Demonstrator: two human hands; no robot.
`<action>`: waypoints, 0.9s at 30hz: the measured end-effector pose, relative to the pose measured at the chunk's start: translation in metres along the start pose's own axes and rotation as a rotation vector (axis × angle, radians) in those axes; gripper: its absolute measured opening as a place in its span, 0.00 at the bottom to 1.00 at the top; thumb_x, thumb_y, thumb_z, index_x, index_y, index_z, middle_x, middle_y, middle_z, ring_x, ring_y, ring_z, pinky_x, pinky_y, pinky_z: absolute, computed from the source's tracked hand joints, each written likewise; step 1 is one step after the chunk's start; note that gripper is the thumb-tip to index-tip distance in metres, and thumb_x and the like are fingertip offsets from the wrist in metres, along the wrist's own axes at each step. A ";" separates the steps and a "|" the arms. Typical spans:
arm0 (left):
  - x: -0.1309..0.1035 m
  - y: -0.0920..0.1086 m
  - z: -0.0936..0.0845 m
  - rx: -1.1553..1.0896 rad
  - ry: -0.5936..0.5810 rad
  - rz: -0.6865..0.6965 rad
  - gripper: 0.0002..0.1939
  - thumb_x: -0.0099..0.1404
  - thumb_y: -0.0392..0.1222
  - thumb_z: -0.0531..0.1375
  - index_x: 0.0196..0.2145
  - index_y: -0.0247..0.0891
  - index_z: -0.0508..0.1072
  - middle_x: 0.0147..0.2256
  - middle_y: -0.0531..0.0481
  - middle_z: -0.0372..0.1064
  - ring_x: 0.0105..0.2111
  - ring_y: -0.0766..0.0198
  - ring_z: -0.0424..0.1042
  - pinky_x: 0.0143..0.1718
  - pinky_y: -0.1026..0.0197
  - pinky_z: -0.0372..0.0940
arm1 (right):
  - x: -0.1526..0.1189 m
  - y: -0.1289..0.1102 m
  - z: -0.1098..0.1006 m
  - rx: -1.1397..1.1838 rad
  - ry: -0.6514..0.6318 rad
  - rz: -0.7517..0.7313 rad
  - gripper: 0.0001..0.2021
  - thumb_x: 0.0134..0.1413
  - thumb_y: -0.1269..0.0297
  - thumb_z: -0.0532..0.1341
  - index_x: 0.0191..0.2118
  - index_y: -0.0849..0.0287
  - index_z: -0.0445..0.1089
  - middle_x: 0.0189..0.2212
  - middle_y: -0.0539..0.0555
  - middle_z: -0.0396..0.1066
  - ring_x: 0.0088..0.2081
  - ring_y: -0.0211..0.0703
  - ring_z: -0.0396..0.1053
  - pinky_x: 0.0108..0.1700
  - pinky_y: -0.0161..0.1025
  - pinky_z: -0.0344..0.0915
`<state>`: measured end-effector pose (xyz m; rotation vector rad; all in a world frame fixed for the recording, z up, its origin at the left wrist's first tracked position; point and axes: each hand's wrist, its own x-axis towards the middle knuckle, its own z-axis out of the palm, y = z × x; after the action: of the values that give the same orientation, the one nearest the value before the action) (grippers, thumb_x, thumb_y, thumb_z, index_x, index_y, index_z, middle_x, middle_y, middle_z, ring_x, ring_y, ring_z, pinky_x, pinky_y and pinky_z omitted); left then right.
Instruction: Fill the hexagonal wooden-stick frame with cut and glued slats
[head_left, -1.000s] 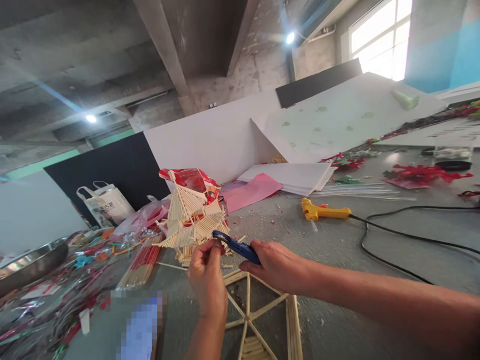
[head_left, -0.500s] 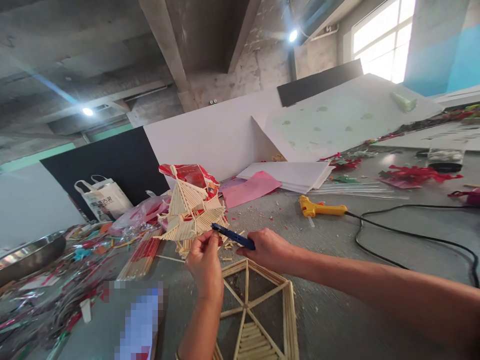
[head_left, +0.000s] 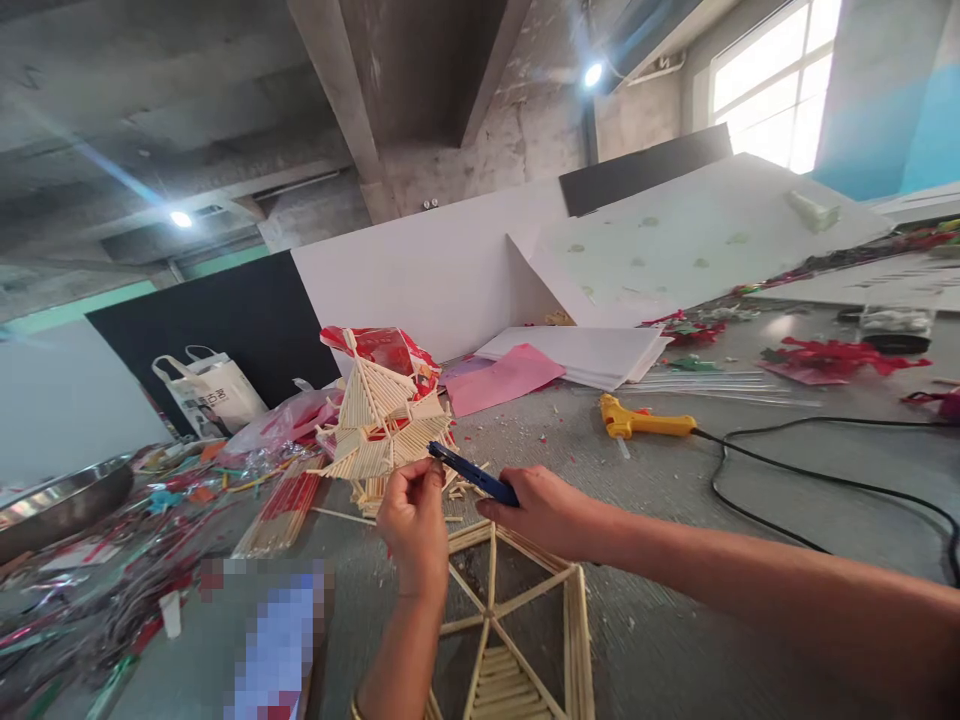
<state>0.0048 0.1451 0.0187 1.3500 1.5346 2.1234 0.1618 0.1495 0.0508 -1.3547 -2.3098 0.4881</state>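
Note:
My right hand [head_left: 547, 510] is closed round a dark blue utility knife [head_left: 476, 475], whose far end points left to the fingertips of my other hand; no blade can be made out. My left hand [head_left: 416, 510] is closed in a pinch just under that end, and what its fingers hold is hidden. Below both hands lies a flat polygonal frame [head_left: 577, 630] of pale wooden sticks, with spokes meeting at its middle and one section filled by short sticks. Behind my left hand stands a pagoda-like stick model [head_left: 375, 400] with pointed roofs.
A yellow glue gun [head_left: 649, 422] with a black cord [head_left: 750, 510] lies to the right. Bundled sticks [head_left: 277, 510], plastic scraps and a metal bowl [head_left: 67, 500] are at left. Pink paper [head_left: 510, 378] and white boards [head_left: 577, 352] lie behind.
Both hands and the knife appear slightly further right and keep nearly the same pose. The whole view has shifted a little too.

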 end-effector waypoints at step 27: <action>0.005 0.004 0.002 -0.214 -0.110 -0.057 0.10 0.53 0.44 0.62 0.31 0.35 0.71 0.24 0.54 0.69 0.25 0.69 0.69 0.29 0.66 0.65 | -0.001 0.014 -0.012 0.316 -0.226 0.048 0.22 0.49 0.43 0.52 0.27 0.62 0.62 0.22 0.54 0.68 0.18 0.33 0.64 0.18 0.28 0.55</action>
<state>0.0046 0.1479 0.0246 1.3090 1.2498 2.0729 0.1785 0.1561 0.0544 -1.2551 -2.2520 1.0212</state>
